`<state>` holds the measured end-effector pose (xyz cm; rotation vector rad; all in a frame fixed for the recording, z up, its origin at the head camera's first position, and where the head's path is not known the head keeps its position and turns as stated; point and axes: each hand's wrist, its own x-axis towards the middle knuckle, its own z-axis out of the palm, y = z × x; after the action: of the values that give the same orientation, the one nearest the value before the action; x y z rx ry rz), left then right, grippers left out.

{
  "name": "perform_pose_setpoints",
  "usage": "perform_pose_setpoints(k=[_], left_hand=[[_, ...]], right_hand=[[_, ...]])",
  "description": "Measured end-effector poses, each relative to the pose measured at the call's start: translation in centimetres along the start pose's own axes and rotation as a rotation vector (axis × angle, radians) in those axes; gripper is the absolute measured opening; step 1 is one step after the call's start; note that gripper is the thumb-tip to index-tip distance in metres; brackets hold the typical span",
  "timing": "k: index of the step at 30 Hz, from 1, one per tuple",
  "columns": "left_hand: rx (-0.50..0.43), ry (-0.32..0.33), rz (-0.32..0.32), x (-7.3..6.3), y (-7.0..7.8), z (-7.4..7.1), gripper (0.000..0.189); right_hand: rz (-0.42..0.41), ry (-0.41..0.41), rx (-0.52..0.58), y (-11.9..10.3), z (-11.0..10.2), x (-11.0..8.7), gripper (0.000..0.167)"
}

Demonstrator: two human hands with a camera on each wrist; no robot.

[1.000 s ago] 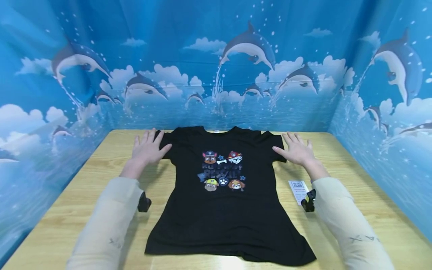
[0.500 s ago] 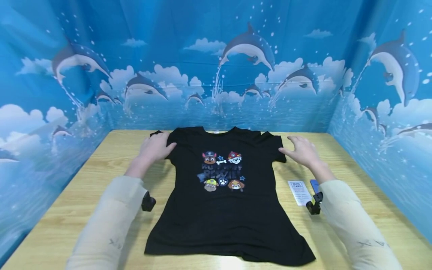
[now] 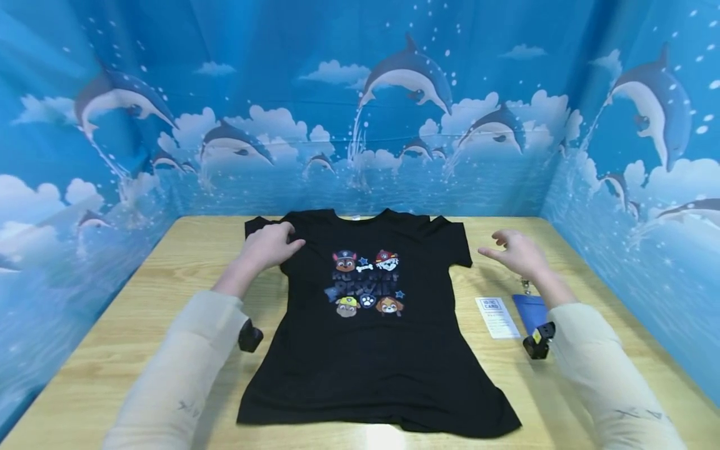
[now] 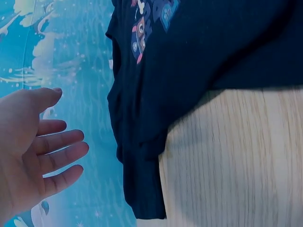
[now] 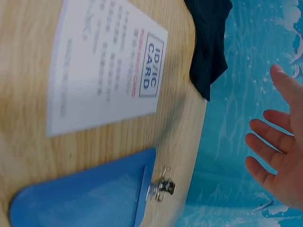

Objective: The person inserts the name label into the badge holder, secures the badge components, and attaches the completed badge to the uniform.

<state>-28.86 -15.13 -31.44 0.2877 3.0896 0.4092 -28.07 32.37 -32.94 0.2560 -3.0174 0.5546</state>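
One black shirt (image 3: 368,350), sleeve (image 3: 255,225) part-hidden by left hand (image 3: 270,245), lettering (image 3: 365,287) dim

One left hand (image 3: 271,244) and one right hand (image 3: 520,255), two wrist cameras (image 3: 250,336), one T-shirt (image 3: 365,369) between the hands, one card (image 3: 497,317), one blue holder (image 3: 527,309) and one clip (image 5: 165,186) near the right hand, one tabletop (image 3: 160,287) below.

The T-shirt (image 3: 371,365) is black with multicoloured cartoon dog faces (image 3: 345,261), the card (image 3: 498,317) white, the holder (image 3: 529,310) blue, the tabletop (image 3: 118,337) pale woodgrain, the backdrop (image 3: 253,37) blue with dolphins (image 3: 402,69) and clouds (image 3: 272,130).
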Motion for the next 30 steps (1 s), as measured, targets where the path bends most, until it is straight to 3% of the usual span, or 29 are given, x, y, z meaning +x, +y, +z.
perform_pose_setpoints(k=[19, 30], left_hand=[[-0.153, -0.081, 0.086, 0.2, 3.7, 1.2, 0.041], [-0.151, -0.122, 0.141, 0.0, 4.9, 1.7, 0.037]], right_hand=[[0.017, -0.023, 0.118, 3.3, -1.1, -2.8, 0.060], [0.031, -0.058, 0.153, 6.0, -1.2, -4.3, 0.056]])
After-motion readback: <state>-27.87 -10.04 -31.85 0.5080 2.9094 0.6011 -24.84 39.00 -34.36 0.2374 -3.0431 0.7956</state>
